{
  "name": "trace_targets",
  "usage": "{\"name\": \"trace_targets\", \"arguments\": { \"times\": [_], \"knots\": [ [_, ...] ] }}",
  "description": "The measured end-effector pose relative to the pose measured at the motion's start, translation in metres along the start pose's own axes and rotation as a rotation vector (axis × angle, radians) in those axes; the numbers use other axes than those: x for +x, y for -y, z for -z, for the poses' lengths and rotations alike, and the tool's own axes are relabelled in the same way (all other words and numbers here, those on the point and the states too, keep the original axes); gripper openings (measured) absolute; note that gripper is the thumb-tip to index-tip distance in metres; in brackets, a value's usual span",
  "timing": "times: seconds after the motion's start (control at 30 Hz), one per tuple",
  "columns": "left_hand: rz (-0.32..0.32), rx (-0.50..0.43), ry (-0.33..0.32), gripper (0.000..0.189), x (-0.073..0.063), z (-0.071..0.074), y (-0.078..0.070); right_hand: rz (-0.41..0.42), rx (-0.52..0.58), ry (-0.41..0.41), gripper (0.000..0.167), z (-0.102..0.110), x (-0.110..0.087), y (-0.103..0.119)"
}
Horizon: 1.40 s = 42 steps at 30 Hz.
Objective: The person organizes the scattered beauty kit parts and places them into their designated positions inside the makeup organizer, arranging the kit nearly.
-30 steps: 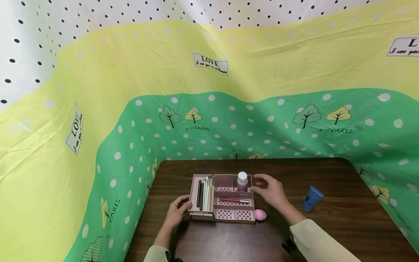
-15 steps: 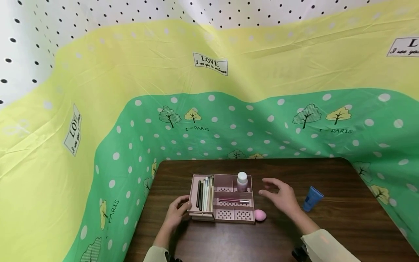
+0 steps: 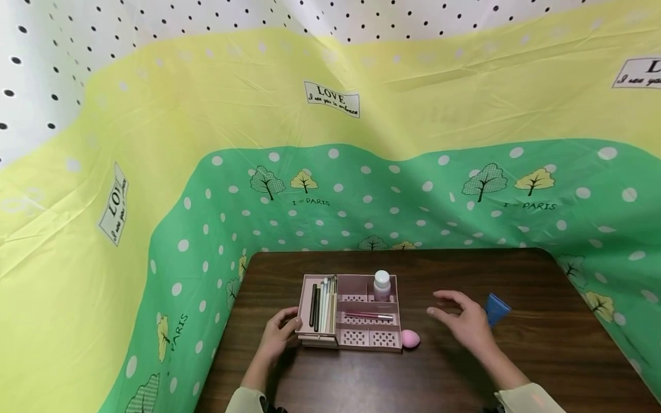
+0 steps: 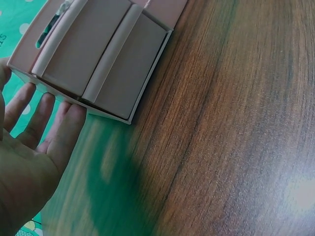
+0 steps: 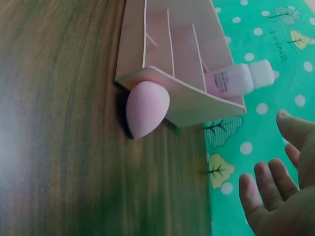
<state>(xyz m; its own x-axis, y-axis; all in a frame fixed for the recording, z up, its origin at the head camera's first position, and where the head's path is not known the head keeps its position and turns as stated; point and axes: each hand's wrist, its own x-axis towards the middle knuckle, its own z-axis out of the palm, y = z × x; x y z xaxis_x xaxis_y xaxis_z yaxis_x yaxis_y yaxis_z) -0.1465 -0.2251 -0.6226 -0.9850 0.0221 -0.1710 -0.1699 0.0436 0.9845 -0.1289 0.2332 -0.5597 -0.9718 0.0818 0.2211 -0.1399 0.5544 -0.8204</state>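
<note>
My left hand (image 3: 275,338) touches the left side of a pink cosmetics organizer (image 3: 318,341), its thumb near the front corner. In the left wrist view its extended fingers rest along the side of the organizer's drawers (image 4: 133,64). Makeup brushes and dark pencils (image 3: 322,307) lie in the left tray. A white-capped bottle (image 3: 382,287) stands in the back right compartment, and a slim magenta stick (image 3: 368,316) lies in the middle one. My right hand (image 3: 467,324) hovers right of the organizer, fingers apart, holding nothing. Behind it shows a blue tube (image 3: 498,307), partly covered.
A pink egg-shaped makeup sponge (image 3: 410,339) sits against the organizer's front right corner. All stands on a dark wooden table (image 3: 558,344). A green and yellow patterned curtain (image 3: 413,189) hangs behind the table and along its left side.
My right hand has moved away from the bottle and organizer, rightward to the blue tube's front, now covering part of it. The left hand and organizer have stayed in place.
</note>
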Motion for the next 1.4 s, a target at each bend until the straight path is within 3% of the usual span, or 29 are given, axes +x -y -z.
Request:
{"name": "trace_targets", "arguments": {
  "times": [0.33,0.53,0.8,1.23,1.4],
  "knots": [
    [-0.002,-0.011,-0.004,0.044,0.000,0.000,-0.002,-0.074,-0.009,-0.047,0.038,0.020,-0.019,-0.013],
    [0.001,-0.021,-0.005,0.043,0.000,0.000,-0.002,-0.108,-0.063,-0.042,0.041,0.029,-0.027,-0.026],
    [-0.003,-0.009,0.000,0.044,0.001,0.001,0.000,-0.144,-0.054,-0.052,0.040,0.039,-0.035,-0.036],
    [-0.007,0.005,-0.001,0.044,0.000,0.001,0.003,-0.209,-0.086,-0.077,0.044,0.048,-0.049,-0.055],
    [-0.002,-0.010,-0.006,0.044,0.001,0.000,0.001,-0.272,-0.106,-0.056,0.051,0.056,-0.056,-0.066]
  ]
}}
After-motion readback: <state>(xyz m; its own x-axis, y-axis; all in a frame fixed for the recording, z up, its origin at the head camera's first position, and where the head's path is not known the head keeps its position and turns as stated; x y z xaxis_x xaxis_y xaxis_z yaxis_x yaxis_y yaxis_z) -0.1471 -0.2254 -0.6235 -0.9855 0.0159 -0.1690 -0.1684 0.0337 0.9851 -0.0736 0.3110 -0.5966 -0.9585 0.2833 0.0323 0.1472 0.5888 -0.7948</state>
